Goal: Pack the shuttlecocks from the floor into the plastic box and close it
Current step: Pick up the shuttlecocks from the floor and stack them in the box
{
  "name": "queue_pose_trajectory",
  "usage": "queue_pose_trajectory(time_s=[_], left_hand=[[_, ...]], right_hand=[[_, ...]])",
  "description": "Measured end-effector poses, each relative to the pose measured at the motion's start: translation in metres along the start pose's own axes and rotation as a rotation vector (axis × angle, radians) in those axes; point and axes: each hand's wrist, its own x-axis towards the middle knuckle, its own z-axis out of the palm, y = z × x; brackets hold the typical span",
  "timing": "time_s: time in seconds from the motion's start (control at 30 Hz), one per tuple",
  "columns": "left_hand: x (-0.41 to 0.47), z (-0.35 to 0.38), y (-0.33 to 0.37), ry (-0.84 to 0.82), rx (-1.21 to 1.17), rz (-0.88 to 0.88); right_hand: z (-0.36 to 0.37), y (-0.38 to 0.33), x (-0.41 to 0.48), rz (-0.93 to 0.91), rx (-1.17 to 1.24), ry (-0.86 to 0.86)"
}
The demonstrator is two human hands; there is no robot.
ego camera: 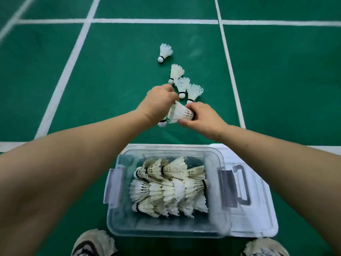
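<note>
A clear plastic box point(212, 157) stands open on the green floor in front of me, with several white shuttlecocks point(169, 187) lying in rows inside. Beyond the box, my right hand point(203, 119) grips a shuttlecock point(178, 112) by its cork end, feathers pointing left. My left hand point(158, 104) is curled over its feather rim, and a second shuttlecock's cork point(162, 123) pokes out below that hand. Several loose shuttlecocks point(181, 85) lie on the floor just past my hands, and one more loose shuttlecock point(165, 51) lies farther off.
The box's lid point(258, 200) lies flat under and to the right of the box, its grey latch handle showing. White court lines point(230, 71) cross the green floor. The toes of my two shoes point(94, 242) sit at the bottom edge.
</note>
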Motion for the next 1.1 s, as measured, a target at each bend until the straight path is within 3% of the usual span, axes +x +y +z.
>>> queue_pose_trajectory(time_s=[0.23,0.43,0.53,0.7,0.87,1.1], left_hand=[[-0.043,-0.062,0.039,0.075,-0.047,0.004],[-0.095,-0.081,0.074,0.200,-0.223,-0.137],[-0.118,-0.074,0.079,0.226,-0.287,-0.180],[-0.146,-0.064,0.070,0.186,-0.254,-0.255],[-0.154,-0.054,0.065,0.135,-0.251,-0.304],[-0.153,-0.028,0.062,0.108,-0.254,-0.343]], right_hand=[[-0.027,-0.076,-0.055,-0.107,0.108,0.121],[-0.021,-0.100,-0.109,-0.043,0.232,0.240],[-0.011,-0.095,-0.132,0.000,0.257,0.267],[0.008,-0.070,-0.155,0.224,0.267,0.301],[0.033,-0.042,-0.167,0.298,0.293,0.345],[0.046,-0.028,-0.170,0.388,0.044,0.415]])
